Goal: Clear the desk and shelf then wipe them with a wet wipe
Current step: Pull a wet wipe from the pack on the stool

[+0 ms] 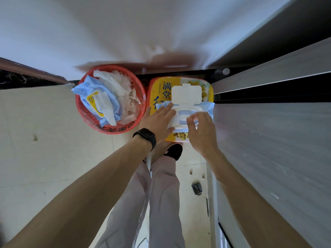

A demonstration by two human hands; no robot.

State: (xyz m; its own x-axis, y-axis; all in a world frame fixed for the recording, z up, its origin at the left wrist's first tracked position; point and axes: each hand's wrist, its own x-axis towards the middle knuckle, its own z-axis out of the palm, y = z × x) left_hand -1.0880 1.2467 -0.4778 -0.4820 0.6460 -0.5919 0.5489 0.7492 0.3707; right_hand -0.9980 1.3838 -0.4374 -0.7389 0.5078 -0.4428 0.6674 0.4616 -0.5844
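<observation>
Fingers of left hand [157, 120] press straight on wipes pack [180, 120]; right hand [202, 129] fingers pinch its opening.

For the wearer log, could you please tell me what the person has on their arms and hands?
Both hands are bare: no gloves or rings show on the left hand or the right hand. A black watch with a dark rectangular face sits on the left wrist. The right wrist carries nothing, and no sleeves reach either forearm.

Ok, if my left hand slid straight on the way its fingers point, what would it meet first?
Probably the open white lid of the wipes pack, just past where the left hand lies flat, though depth is unclear.
</observation>
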